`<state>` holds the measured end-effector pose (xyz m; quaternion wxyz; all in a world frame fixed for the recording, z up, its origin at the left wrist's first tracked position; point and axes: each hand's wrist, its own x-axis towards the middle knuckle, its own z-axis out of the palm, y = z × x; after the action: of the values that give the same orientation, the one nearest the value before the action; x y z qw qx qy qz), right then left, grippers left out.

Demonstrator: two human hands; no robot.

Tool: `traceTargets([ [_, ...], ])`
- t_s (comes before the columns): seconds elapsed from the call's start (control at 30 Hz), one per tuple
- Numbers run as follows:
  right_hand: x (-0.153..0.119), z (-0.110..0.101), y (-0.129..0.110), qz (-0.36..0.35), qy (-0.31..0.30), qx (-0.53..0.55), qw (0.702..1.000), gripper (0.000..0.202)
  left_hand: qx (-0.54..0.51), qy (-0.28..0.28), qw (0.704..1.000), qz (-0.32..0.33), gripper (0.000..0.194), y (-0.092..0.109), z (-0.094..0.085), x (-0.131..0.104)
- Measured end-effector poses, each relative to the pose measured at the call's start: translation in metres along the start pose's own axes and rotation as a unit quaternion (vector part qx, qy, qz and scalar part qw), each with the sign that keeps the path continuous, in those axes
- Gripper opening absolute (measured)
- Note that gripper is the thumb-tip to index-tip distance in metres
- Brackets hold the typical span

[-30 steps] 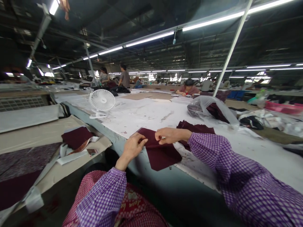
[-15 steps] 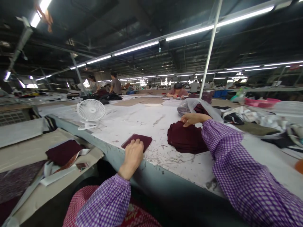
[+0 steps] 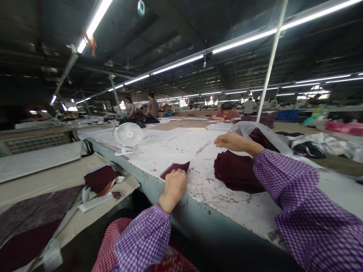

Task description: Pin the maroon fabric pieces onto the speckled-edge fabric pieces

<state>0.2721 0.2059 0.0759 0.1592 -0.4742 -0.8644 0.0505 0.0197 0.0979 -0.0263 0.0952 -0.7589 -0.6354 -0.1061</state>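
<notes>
Near the table's front edge, my left hand (image 3: 176,186) has its fingers curled down on a small maroon fabric piece (image 3: 178,166). One far corner of this piece is lifted; the fingertips are hidden from me. To the right lies a stack of maroon fabric pieces (image 3: 236,173), its edges uneven. My right hand (image 3: 235,142) hovers above the far side of that stack, fingers stretched out to the left. Nothing shows in it. Behind my right wrist stands a clear plastic bag (image 3: 279,141) with more maroon fabric inside.
A white fan (image 3: 128,135) stands at the table's left edge. On the lower surface at left lie maroon fabric (image 3: 100,178) and pale strips. A metal pole (image 3: 272,62) rises behind the bag. Across the table a person (image 3: 227,112) leans over work. Thread scraps litter the white tabletop (image 3: 195,181).
My right hand has lifted off the stack and stretched its fingers. The far corner of the piece under my left hand has risen. The whole view has swung slightly left.
</notes>
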Motion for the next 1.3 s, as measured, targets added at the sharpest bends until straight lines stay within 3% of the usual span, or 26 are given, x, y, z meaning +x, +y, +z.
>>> traceTargets([
  [0.07, 0.003, 0.015, -0.016, -0.008, -0.044, 0.117, 0.992, 0.035, -0.041, 0.028, 0.998, -0.027, 0.022, -0.006, 0.001, -0.005],
  [0.17, 0.006, 0.045, -0.038, 0.056, -0.188, 0.279, 0.94, 0.06, -0.158, 0.087, 0.983, -0.036, 0.015, -0.008, 0.003, -0.021],
  [0.27, 0.004, 0.069, -0.052, 0.102, -0.299, 0.359, 0.878, 0.082, -0.232, 0.124, 0.965, 0.0, 0.012, -0.002, 0.005, -0.042],
  [0.33, 0.001, 0.077, -0.057, 0.093, -0.327, 0.373, 0.863, 0.086, -0.239, 0.128, 0.962, 0.044, 0.013, 0.004, 0.005, -0.055],
  [0.4, 0.0, 0.081, -0.06, 0.076, -0.317, 0.351, 0.878, 0.086, -0.227, 0.114, 0.962, 0.098, 0.014, 0.008, 0.002, -0.064],
  [0.5, 0.001, 0.082, -0.06, 0.012, -0.24, 0.269, 0.933, 0.085, -0.238, 0.09, 0.957, 0.143, 0.016, 0.007, -0.003, -0.068],
  [0.57, 0.003, 0.084, -0.059, -0.055, -0.196, 0.233, 0.951, 0.077, -0.262, 0.116, 0.95, 0.123, 0.018, 0.002, -0.004, -0.061],
  [0.67, 0.006, 0.088, -0.057, -0.113, -0.184, 0.238, 0.947, 0.075, -0.248, 0.196, 0.948, 0.04, 0.024, -0.006, 0.0, -0.036],
  [0.7, 0.007, 0.089, -0.057, -0.113, -0.188, 0.248, 0.944, 0.076, -0.241, 0.199, 0.95, 0.014, 0.028, -0.008, 0.002, -0.024],
  [0.8, 0.007, 0.094, -0.054, -0.103, -0.203, 0.274, 0.935, 0.075, -0.286, 0.09, 0.953, -0.044, 0.035, -0.008, 0.01, 0.009],
  [0.9, 0.009, 0.097, -0.047, -0.102, -0.183, 0.21, 0.955, 0.071, -0.286, 0.01, 0.957, -0.054, 0.025, -0.001, 0.018, 0.03],
  [1.0, 0.01, 0.097, -0.037, -0.069, -0.18, 0.129, 0.973, 0.058, -0.209, 0.007, 0.978, -0.005, 0.02, 0.009, 0.024, 0.035],
  [1.1, 0.011, 0.094, -0.029, -0.07, -0.177, 0.12, 0.974, 0.035, -0.166, -0.005, 0.986, 0.027, 0.025, 0.014, 0.03, 0.035],
  [1.3, 0.015, 0.094, -0.021, -0.145, -0.083, 0.034, 0.985, 0.025, -0.195, -0.019, 0.981, -0.003, 0.034, 0.007, 0.037, 0.05],
])
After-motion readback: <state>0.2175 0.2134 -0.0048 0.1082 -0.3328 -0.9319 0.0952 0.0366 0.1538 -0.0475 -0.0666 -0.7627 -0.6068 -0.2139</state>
